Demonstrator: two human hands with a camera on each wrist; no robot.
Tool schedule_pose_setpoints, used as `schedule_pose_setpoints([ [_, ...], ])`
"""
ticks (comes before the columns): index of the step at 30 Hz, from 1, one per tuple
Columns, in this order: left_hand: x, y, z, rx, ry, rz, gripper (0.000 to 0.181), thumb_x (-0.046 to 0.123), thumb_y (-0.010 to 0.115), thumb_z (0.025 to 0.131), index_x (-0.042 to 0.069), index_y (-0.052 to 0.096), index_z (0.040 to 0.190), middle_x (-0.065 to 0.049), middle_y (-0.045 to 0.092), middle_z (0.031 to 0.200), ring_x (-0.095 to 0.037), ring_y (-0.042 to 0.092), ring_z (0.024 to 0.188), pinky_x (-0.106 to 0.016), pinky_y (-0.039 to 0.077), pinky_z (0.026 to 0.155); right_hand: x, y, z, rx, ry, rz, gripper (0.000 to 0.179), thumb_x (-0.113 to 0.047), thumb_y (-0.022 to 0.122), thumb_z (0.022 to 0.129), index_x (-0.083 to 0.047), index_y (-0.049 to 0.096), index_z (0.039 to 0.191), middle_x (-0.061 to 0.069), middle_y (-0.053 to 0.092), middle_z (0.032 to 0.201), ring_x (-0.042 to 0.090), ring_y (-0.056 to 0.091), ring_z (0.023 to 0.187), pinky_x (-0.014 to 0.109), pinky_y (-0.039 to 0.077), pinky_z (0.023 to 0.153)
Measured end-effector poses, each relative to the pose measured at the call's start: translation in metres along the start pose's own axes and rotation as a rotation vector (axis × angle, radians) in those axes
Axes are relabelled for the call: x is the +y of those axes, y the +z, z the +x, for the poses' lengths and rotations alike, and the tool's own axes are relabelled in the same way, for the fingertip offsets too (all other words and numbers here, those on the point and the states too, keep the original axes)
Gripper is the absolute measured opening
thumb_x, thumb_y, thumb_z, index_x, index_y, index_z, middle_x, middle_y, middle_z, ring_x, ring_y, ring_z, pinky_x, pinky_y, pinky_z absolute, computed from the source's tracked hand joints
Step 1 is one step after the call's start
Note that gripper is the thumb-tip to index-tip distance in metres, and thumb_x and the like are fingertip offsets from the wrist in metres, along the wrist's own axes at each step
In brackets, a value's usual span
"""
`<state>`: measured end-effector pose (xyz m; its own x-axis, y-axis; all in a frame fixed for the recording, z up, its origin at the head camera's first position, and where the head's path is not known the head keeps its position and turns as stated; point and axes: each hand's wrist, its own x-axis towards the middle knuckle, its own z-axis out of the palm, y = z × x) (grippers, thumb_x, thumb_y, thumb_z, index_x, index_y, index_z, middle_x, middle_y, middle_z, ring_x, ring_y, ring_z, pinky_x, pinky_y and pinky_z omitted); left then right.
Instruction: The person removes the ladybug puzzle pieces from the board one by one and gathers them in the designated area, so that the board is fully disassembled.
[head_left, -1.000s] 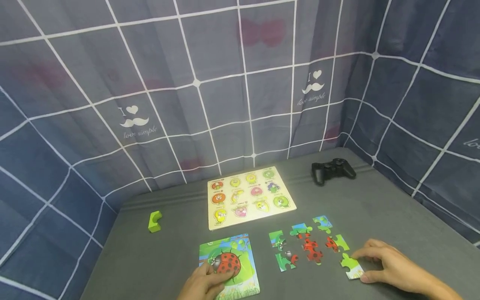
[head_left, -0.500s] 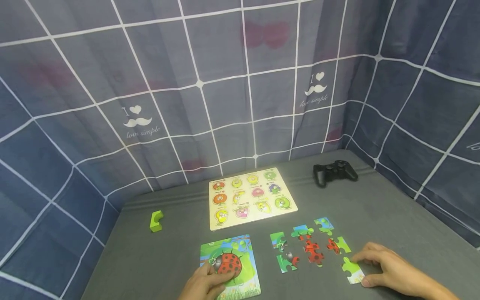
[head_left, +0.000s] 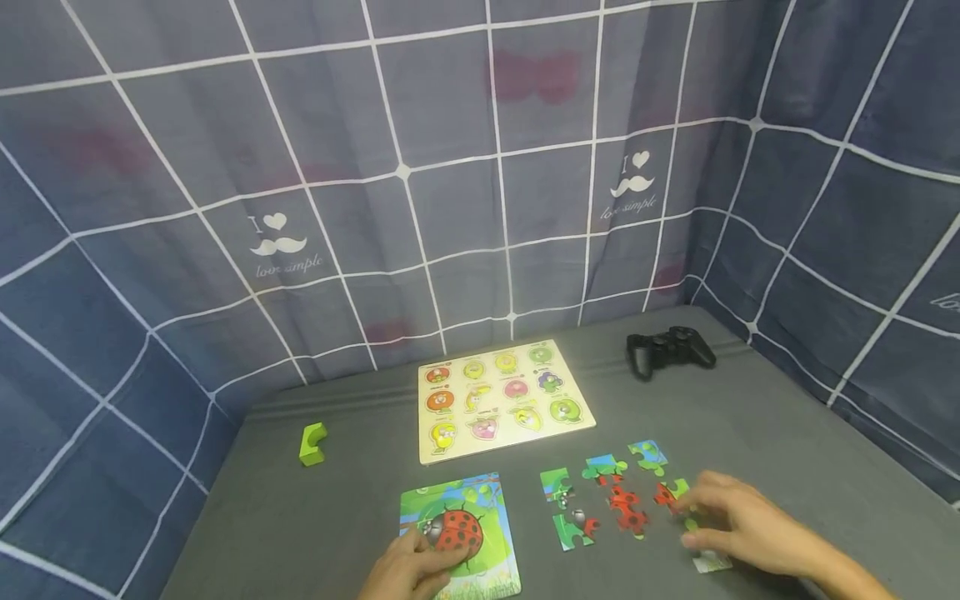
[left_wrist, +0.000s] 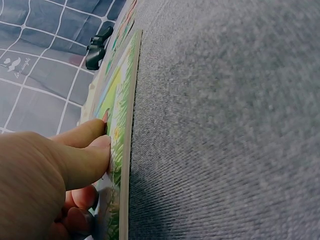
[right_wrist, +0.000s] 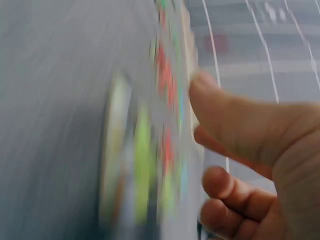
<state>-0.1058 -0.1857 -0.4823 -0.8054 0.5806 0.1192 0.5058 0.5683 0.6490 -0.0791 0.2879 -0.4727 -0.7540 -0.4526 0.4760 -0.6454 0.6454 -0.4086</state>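
Note:
My left hand [head_left: 411,567] rests its fingertips on a square ladybug picture board [head_left: 491,533], lying flat on the grey table. In the left wrist view, thumb and index finger touch the printed face of the board [left_wrist: 116,145] near its edge. Over the loose jigsaw pieces to the right hovers my right hand [head_left: 750,529], partly covering a green-and-white corner piece [head_left: 712,563] and a red-and-green edge piece [head_left: 664,497]. The right wrist view, blurred, shows the thumb and fingers apart, with a green piece [right_wrist: 143,170] beyond them. Left of this hand lies a red middle piece [head_left: 626,508].
More jigsaw pieces lie around: a green corner [head_left: 553,482], a green-and-red corner [head_left: 572,533], a blue-topped edge [head_left: 602,467] and a blue corner [head_left: 648,456]. Behind are a wooden fruit puzzle board [head_left: 495,433], a black game controller [head_left: 670,350] and a green block [head_left: 309,446].
My right hand has come off the outer side of the green-and-white corner piece and moved left and slightly up over the pieces. The left hand stays on the ladybug board.

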Motion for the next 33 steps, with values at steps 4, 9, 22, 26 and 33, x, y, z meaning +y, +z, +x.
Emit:
schedule_pose_setpoints([
  [4, -0.004, 0.001, -0.003, 0.036, 0.011, 0.004, 0.03, 0.024, 0.064, 0.095, 0.03, 0.069, 0.124, 0.013, 0.03, 0.082, 0.004, 0.027, 0.066, -0.017, 0.031, 0.055, -0.039, 0.037, 0.056, -0.082, -0.035, 0.008, 0.03, -0.034, 0.078, 0.082, -0.02, 0.071, 0.108, -0.014, 0.057, 0.092, -0.002, 0.048, 0.082, 0.017, 0.042, 0.068],
  [9, -0.005, 0.005, 0.0, 0.039, 0.035, 0.001, 0.03, 0.023, 0.065, 0.094, 0.026, 0.07, 0.123, 0.014, 0.032, 0.083, 0.006, 0.029, 0.069, -0.015, 0.033, 0.056, -0.095, 0.092, 0.108, -0.284, -0.001, 0.07, 0.044, -0.045, 0.071, 0.086, -0.014, 0.071, 0.117, -0.01, 0.053, 0.087, -0.005, 0.038, 0.077, 0.013, 0.038, 0.065],
  [22, 0.003, 0.001, 0.001, 0.05, 0.066, -0.028, 0.029, 0.019, 0.067, 0.092, 0.022, 0.071, 0.121, 0.013, 0.035, 0.082, 0.007, 0.03, 0.068, -0.015, 0.034, 0.056, -0.132, 0.134, 0.125, -0.321, 0.051, 0.048, 0.047, -0.05, 0.077, 0.073, -0.018, 0.076, 0.107, -0.016, 0.05, 0.084, -0.006, 0.035, 0.076, 0.01, 0.033, 0.066],
  [26, 0.005, 0.002, 0.002, 0.087, 0.052, 0.005, 0.03, 0.018, 0.069, 0.09, 0.025, 0.073, 0.119, 0.015, 0.038, 0.081, 0.007, 0.032, 0.068, -0.013, 0.034, 0.056, -0.136, 0.134, 0.124, -0.298, 0.04, 0.048, 0.043, -0.045, 0.081, 0.069, -0.018, 0.078, 0.102, -0.016, 0.051, 0.084, -0.007, 0.037, 0.076, 0.01, 0.035, 0.066],
  [33, 0.004, 0.002, -0.001, 0.076, 0.029, 0.018, 0.03, 0.02, 0.067, 0.092, 0.025, 0.071, 0.121, 0.014, 0.034, 0.082, 0.006, 0.029, 0.07, -0.015, 0.032, 0.057, -0.143, 0.141, 0.124, -0.296, 0.008, -0.009, 0.038, -0.039, 0.084, 0.067, -0.018, 0.078, 0.099, -0.014, 0.052, 0.083, -0.007, 0.037, 0.075, 0.009, 0.033, 0.066],
])
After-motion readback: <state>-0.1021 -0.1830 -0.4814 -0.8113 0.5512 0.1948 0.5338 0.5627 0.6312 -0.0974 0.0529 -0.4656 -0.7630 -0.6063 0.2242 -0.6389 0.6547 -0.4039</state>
